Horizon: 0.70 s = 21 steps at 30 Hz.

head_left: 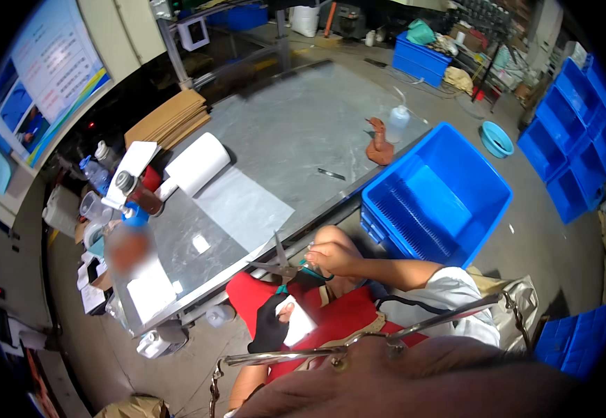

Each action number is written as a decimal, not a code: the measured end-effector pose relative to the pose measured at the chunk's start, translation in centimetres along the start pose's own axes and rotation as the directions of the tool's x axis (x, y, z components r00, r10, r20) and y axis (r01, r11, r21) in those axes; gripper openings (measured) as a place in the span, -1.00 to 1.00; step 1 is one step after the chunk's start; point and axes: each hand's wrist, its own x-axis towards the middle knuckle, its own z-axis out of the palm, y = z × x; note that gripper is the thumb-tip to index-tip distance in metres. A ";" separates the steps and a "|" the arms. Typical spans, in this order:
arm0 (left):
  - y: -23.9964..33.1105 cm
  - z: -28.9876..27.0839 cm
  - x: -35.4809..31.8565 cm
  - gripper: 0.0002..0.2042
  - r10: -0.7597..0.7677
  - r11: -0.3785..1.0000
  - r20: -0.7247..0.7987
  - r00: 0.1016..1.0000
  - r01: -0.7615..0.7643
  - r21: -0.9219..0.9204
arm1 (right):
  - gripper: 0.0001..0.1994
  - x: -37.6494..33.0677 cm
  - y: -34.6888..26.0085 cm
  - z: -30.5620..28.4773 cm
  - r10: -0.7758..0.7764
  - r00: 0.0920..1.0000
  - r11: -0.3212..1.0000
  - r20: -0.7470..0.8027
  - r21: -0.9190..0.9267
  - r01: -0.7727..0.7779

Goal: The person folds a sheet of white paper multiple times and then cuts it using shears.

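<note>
My right hand (333,258), bare, is closed in a pinch above my lap; what sits between the fingertips is too small to name. Right beside those fingers are scissors (283,267) with teal handles and spread blades, pointing toward the table edge. Whether the fingers hold a handle is not clear. Lower and to the left, my left hand (283,315) is mostly covered by a black glove (267,327), with some bare skin showing. It is closed at a folded white piece of paper or cloth (301,326). Red cloth (247,296) covers my lap.
A grey table (275,125) ahead carries a white roll (198,164), brown cardboard (167,120), a black-handled tool (331,174), a brown clay-like figure (379,145) and a squeeze bottle (399,122). A blue bin (456,188) stands close on the right. Bottles crowd the table's left end.
</note>
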 end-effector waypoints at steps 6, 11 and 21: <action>-2.2 -0.5 -1.0 -0.72 -0.005 0.997 -0.015 1.000 0.004 -0.078 | -0.71 0.6 5.1 2.5 -0.036 0.995 0.999 0.090 -0.001 0.037; -1.6 -0.8 -2.5 -0.72 -0.089 0.975 0.061 0.994 0.099 -0.201 | -0.65 0.0 2.7 2.3 0.173 0.951 0.973 0.257 0.107 -0.205; -2.5 -0.1 -4.6 -0.76 -0.190 0.951 -0.076 0.979 0.164 -0.263 | -0.61 1.1 2.1 4.0 0.347 0.866 0.908 0.359 0.101 -0.406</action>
